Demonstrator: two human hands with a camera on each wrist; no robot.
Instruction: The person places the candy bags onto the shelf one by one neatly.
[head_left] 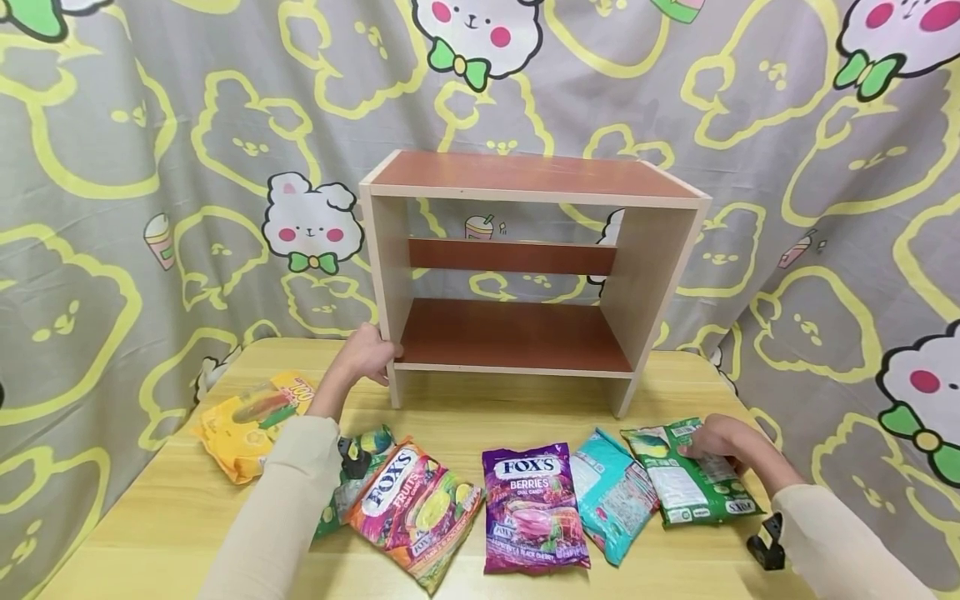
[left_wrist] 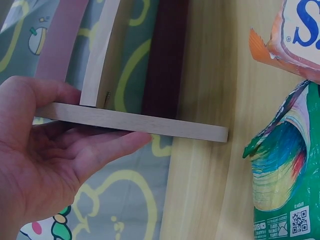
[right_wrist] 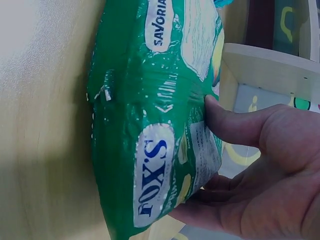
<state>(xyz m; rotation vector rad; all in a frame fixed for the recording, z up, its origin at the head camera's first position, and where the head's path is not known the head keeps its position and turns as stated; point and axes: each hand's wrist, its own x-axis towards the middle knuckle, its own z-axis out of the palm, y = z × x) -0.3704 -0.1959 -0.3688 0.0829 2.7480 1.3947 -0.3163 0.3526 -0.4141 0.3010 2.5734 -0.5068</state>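
Note:
A small wooden shelf (head_left: 525, 333) with red-brown boards and pale side panels stands on the table. My left hand (head_left: 367, 354) grips the front edge of its left side panel, thumb on the inner side and fingers along the outer side, as the left wrist view shows (left_wrist: 60, 145). On the right, a green Fox's candy bag (head_left: 693, 475) lies with its printed back up. My right hand (head_left: 723, 442) pinches that bag at its far right edge; in the right wrist view the thumb presses its face and the other fingers (right_wrist: 215, 210) are partly hidden behind it.
Near the front lie a purple Fox's Berries bag (head_left: 534, 512), an orange Fox's Fruits bag (head_left: 416, 512) and a teal bag (head_left: 611, 496). Another green bag (head_left: 330, 521) is partly under the orange one. A yellow bag (head_left: 251, 425) lies left. Patterned curtains (head_left: 225, 150) hang around the table.

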